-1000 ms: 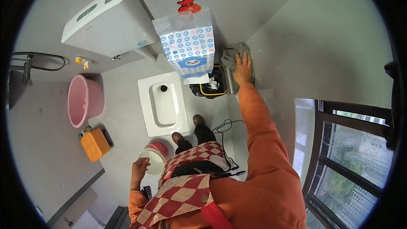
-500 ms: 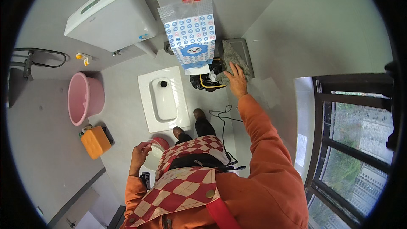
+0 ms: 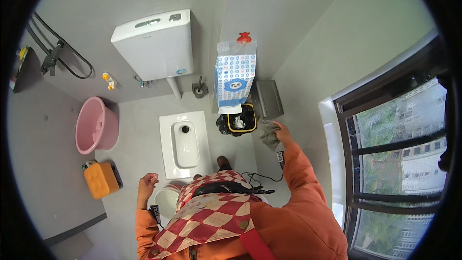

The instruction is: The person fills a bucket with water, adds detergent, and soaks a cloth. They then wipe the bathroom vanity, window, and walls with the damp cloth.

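Observation:
My right hand [image 3: 285, 134] grips a crumpled grey cloth [image 3: 269, 133], which hangs from the fingers. It is beside the right wall, just nearer than a grey box [image 3: 268, 100] with a flat top. To its left stands a waste bin [image 3: 242, 125] with a yellow rim, a black liner and white paper inside. My left hand [image 3: 147, 186] is raised at the lower left with its fingers curled in, and nothing shows in them. Close to it, a white bucket [image 3: 167, 201] is partly covered by my checked apron [image 3: 211, 209].
A white squat toilet [image 3: 185, 145] is set in the floor ahead, below a cistern [image 3: 156, 48]. A tissue pack [image 3: 236, 74] hangs above the bin. At left are a pink tub [image 3: 96, 126] and an orange jerrycan [image 3: 102, 180]. A window [image 3: 399, 163] fills the right side.
My right hand has lifted the cloth off the grey box and drawn it back toward me. My left hand has shifted left, away from the bucket. The head view has tilted up.

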